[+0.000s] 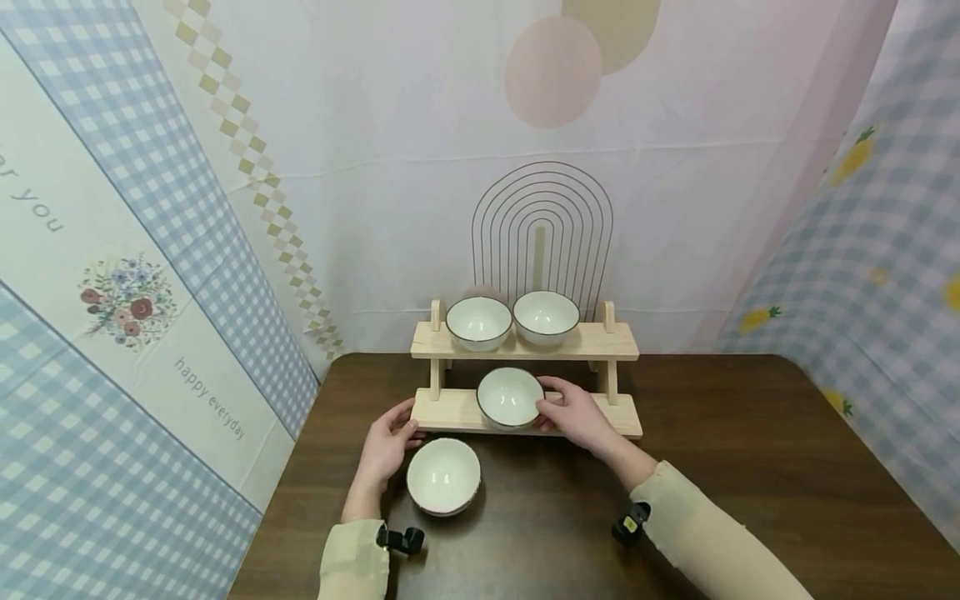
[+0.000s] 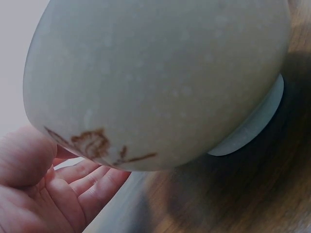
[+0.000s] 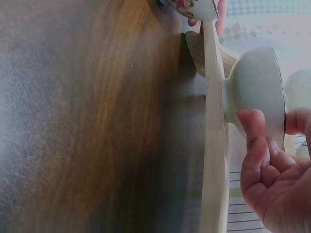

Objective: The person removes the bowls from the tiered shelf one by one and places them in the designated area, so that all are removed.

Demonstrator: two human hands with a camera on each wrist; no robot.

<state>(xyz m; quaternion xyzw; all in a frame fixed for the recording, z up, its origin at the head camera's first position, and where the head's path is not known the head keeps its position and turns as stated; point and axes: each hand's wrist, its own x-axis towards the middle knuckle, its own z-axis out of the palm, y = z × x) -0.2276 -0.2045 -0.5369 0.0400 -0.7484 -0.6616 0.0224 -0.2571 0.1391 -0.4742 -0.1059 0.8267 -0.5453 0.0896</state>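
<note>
A white bowl with a dark rim (image 1: 511, 398) sits on the lower board of a two-tier wooden shelf (image 1: 450, 410). My right hand (image 1: 576, 414) pinches its right side, thumb at the rim and curled fingers against the outer wall; the right wrist view shows the bowl's foot (image 3: 228, 102) at the board. At the lower board's left end, my left hand (image 1: 384, 446) grips the corner, with fingers above and below the board. Close by that hand, a white bowl (image 1: 444, 477) stands on the table; its brown-red painted pattern (image 2: 92, 144) shows in the left wrist view.
Two more white bowls, a left one (image 1: 479, 321) and a right one (image 1: 546, 315), stand side by side on the upper board. The dark wooden table (image 1: 720, 467) carries the shelf near its back edge. Behind hangs a printed cloth (image 1: 405, 242), with checked cloths at both sides.
</note>
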